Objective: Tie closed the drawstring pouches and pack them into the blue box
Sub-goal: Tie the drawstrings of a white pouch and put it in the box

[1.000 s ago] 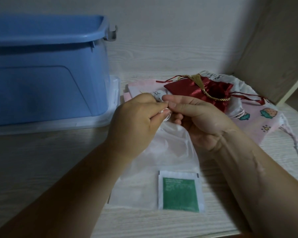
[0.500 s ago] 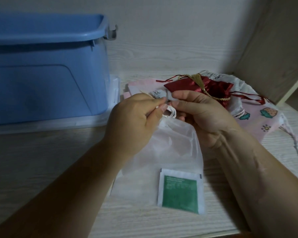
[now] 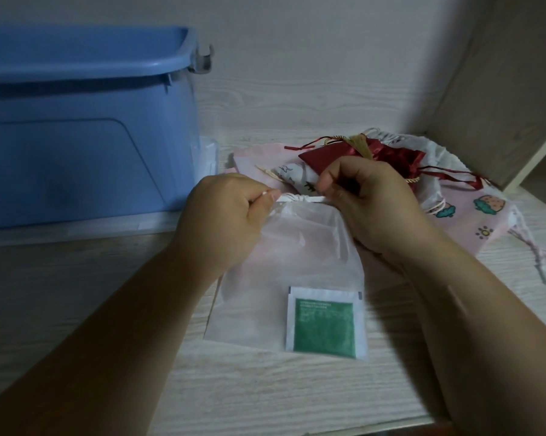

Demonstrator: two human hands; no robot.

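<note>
A sheer white drawstring pouch lies flat on the table with a green-and-white packet inside its lower right corner. Its white cord is stretched taut across the gathered mouth. My left hand pinches the cord's left end, and my right hand pinches the right end. Behind my right hand sits a pile of other pouches: a dark red satin pouch with a gold tassel, on pink printed pouches. The blue box stands open at the left.
A clear lid lies under the blue box. A wooden panel rises at the right, and a wall closes the back. The table's front edge runs along the bottom.
My hands were together at the pouch's mouth; now they have drawn apart sideways, pulling the cord straight and gathering the mouth.
</note>
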